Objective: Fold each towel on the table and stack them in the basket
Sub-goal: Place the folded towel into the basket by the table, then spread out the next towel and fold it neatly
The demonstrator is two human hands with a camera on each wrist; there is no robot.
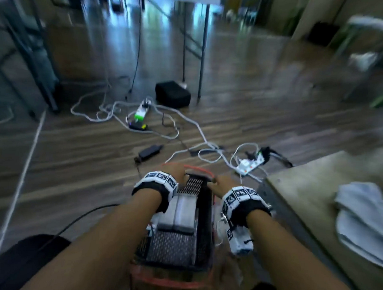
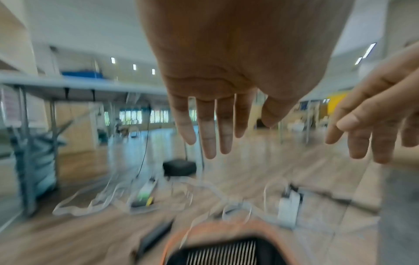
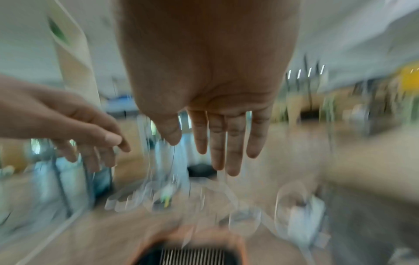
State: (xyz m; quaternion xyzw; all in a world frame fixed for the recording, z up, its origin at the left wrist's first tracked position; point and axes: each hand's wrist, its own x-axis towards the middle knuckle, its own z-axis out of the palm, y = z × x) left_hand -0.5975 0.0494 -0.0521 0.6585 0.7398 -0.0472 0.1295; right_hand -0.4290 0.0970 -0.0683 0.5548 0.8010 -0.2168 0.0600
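Observation:
A black mesh basket [image 1: 206,213] with an orange rim stands low in front of me, beside the table. Folded grey-white towels [image 1: 176,212] lie side by side inside it. My left hand [image 1: 176,172] and right hand [image 1: 221,183] hover over the basket's far end. In the left wrist view the left hand [image 2: 211,129] has straight fingers and holds nothing. The right wrist view shows the right hand [image 3: 222,139] the same way, above the blurred basket [image 3: 192,254]. An unfolded pale towel [image 1: 362,220] lies crumpled on the table [image 1: 304,193] to my right.
White cables and two power strips [image 1: 250,166] [image 1: 141,111] sprawl on the wooden floor beyond the basket. A black adapter [image 1: 149,150] and a black box [image 1: 173,93] lie there too. Table legs [image 1: 202,57] stand further back.

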